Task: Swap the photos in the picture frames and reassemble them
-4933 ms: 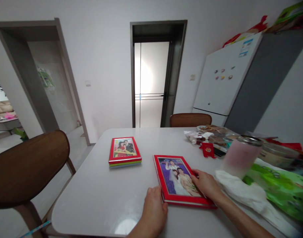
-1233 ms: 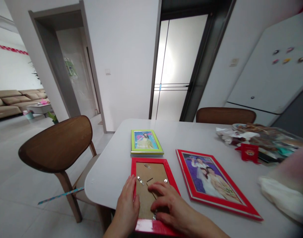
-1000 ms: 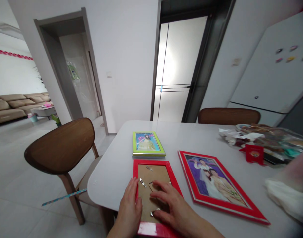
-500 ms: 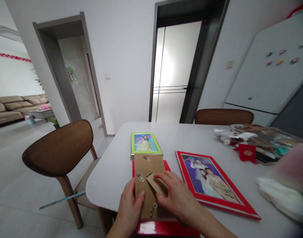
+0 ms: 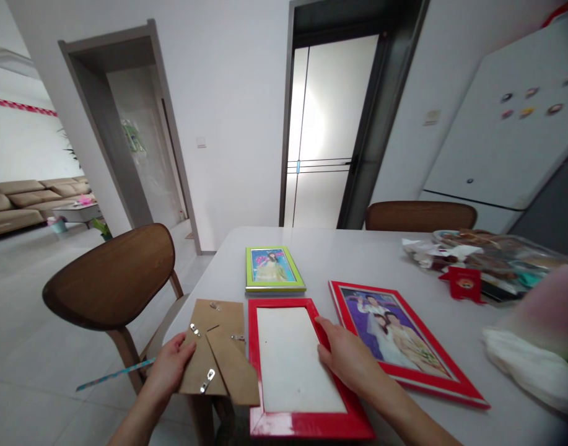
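At the table's front left, my left hand [image 5: 168,365] grips the left edge of a brown backing board [image 5: 197,356]. The board has several small metal hangers and a fold-out stand leg [image 5: 233,367] that hangs out at an angle. Beside it lies a red picture frame [image 5: 306,426], its opening filled by a plain white sheet [image 5: 293,359]. My right hand [image 5: 351,356] is closed on the right rim of this frame. A second red picture frame [image 5: 464,391], with a photo of people, lies to the right. Beyond is a green picture frame [image 5: 252,272] with a photo.
Plastic bags and food [image 5: 488,248] crowd the table's right side, near a red packet [image 5: 464,284] and a white cloth-like bundle [image 5: 525,365]. Wooden chairs stand at the left [image 5: 111,275] and far side [image 5: 423,215].
The backing board has moved from over the red frame to its left, in my left hand, uncovering the white sheet. My right hand has left the stand leg for the frame's right rim.
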`<state>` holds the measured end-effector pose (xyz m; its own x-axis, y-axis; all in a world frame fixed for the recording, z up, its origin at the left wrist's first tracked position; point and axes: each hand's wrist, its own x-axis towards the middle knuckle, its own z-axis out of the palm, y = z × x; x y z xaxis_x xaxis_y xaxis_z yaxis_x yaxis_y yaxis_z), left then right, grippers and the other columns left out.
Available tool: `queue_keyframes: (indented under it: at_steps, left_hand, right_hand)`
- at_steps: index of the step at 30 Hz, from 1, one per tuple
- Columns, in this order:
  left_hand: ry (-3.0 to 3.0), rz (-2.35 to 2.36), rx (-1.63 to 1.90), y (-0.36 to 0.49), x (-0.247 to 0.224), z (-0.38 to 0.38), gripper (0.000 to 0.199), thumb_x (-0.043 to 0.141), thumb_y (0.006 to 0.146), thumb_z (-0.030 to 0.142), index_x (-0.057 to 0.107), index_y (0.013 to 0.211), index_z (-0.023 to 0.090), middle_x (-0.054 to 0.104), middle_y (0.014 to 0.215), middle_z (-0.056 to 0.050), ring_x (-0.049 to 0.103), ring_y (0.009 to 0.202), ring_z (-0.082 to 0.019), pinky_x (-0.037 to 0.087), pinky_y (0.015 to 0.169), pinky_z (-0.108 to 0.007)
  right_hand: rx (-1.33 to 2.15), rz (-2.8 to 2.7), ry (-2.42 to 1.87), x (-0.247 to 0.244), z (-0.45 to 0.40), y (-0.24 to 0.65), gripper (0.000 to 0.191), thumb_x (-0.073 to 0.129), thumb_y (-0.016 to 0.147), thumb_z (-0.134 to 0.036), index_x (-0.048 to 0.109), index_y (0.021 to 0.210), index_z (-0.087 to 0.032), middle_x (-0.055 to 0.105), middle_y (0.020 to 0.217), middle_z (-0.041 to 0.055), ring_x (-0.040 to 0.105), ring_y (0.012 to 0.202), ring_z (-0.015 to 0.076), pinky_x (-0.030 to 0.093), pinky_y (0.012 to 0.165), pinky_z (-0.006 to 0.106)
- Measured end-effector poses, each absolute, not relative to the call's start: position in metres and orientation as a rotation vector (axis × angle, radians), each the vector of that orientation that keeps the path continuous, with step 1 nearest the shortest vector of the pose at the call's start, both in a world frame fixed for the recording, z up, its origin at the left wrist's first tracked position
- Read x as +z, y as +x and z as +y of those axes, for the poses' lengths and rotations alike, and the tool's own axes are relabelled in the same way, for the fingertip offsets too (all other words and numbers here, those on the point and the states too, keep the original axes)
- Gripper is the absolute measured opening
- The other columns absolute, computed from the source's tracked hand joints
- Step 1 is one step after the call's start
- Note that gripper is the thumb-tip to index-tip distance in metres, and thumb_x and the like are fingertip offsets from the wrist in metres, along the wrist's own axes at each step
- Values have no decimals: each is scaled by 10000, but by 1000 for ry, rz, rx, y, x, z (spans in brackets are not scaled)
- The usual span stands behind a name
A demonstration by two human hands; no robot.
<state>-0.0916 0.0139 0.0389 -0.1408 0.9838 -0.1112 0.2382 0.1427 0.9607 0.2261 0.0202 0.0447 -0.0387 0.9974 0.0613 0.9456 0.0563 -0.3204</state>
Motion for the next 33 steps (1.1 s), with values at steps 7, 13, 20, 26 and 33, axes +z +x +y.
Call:
queue_keyframes:
  at_steps: [7, 13, 20, 26, 33]
  left_hand:
    - [1585, 1796, 1165, -81, 42, 13, 440, 551, 619, 236, 497, 1045, 142, 585, 1020, -87, 447, 1081, -297, 267, 952, -457]
    - [2060, 1350, 1074, 20, 42, -22, 616, 617, 611, 254, 419, 1192, 201, 418, 1277, -80, 355, 1172, -273, 289, 978, -426]
    - [2427, 1043, 1005, 66, 58, -36, 611, 473, 638, 103, 354, 1237, 131, 485, 1201, -120, 441, 1087, -253, 383, 912, -382]
    - [1928, 1620, 1384, 17, 70, -34, 508, 425, 695, 169, 360, 1198, 147, 567, 1034, -103, 554, 906, -219, 465, 771, -339]
    - [1652, 1824, 1154, -48, 37, -31, 460, 436, 708, 303, 400, 1140, 152, 533, 1132, -91, 515, 1014, -239, 419, 837, -371]
  right_hand:
    - [767, -1615, -1769, 53, 22, 224, 543, 386, 653, -137, 338, 1192, -97, 635, 811, 101, 602, 676, 195, 433, 619, 297]
    - [1460, -981, -1271, 81, 4, 218, 745, 448, 663, -215, 72, 1307, -223, 628, 634, -26, 602, 529, 159, 463, 536, 282]
    - [1420, -1083, -1241, 87, 4, 219, 753, 547, 649, -267, 151, 1289, -237, 564, 571, -63, 520, 440, 110, 410, 446, 218]
    - [846, -1558, -1656, 68, 23, 234, 596, 467, 666, -256, 335, 1230, -116, 571, 628, -10, 543, 530, 139, 405, 507, 238]
    - [292, -1954, -1844, 45, 27, 239, 462, 400, 706, -203, 448, 1149, -83, 612, 963, 136, 579, 855, 207, 401, 745, 272]
